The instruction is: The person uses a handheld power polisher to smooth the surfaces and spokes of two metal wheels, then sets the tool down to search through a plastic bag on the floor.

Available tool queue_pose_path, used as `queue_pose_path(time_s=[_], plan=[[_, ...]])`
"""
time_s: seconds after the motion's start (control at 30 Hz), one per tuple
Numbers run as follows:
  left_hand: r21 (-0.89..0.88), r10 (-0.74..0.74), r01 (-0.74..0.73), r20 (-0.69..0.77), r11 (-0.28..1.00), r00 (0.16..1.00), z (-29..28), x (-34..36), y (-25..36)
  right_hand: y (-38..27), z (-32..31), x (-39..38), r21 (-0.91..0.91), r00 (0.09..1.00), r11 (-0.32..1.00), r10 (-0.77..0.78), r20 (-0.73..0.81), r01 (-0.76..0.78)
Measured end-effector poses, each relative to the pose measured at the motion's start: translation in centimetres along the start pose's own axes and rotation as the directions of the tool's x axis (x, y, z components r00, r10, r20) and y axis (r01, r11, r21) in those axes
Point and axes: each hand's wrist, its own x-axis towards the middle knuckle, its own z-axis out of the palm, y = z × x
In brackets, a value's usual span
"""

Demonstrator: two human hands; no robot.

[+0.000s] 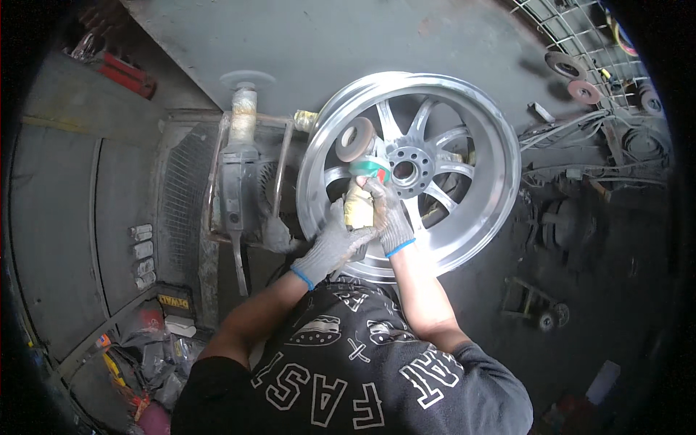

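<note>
Before me is a silver multi-spoke alloy wheel (pixel 422 165), its open barrel facing up toward me. An angle grinder (pixel 358 209), its body wrapped in yellowish tape, is held over the left side of the wheel. Its round abrasive disc (pixel 356 139) is near the spokes; whether it touches them I cannot tell. My left hand (pixel 336 241), in a grey knit glove with a blue cuff, is closed around the grinder's rear body. My right hand (pixel 390 216), gloved the same way, grips the grinder farther forward, by its green and red head.
Left of the wheel stands a dusty machine (pixel 241 185) with a tape-wrapped handle and metal frame. A wire rack (pixel 573 32) with abrasive discs (pixel 565 65) is at the far right. Plastic bags (pixel 163 362) clutter the lower left. A small wheeled frame (pixel 533 301) stands at right.
</note>
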Motion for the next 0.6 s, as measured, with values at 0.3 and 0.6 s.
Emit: queue_pose_path(time_s=[0.3, 0.6], plan=[[0.083, -0.047, 0.044, 0.032, 0.996, 0.998, -1.1, 0.9, -3.1, -0.2, 0.6, 0.3, -0.005, 1.000, 1.000, 0.011, 0.009, -0.011], [0.082, -0.079, 0.075, 0.043, 0.994, 0.996, -0.9, 1.0, -2.3, 0.4, -0.2, 1.2, -0.049, 0.999, 0.998, -0.049, -0.017, 0.048]])
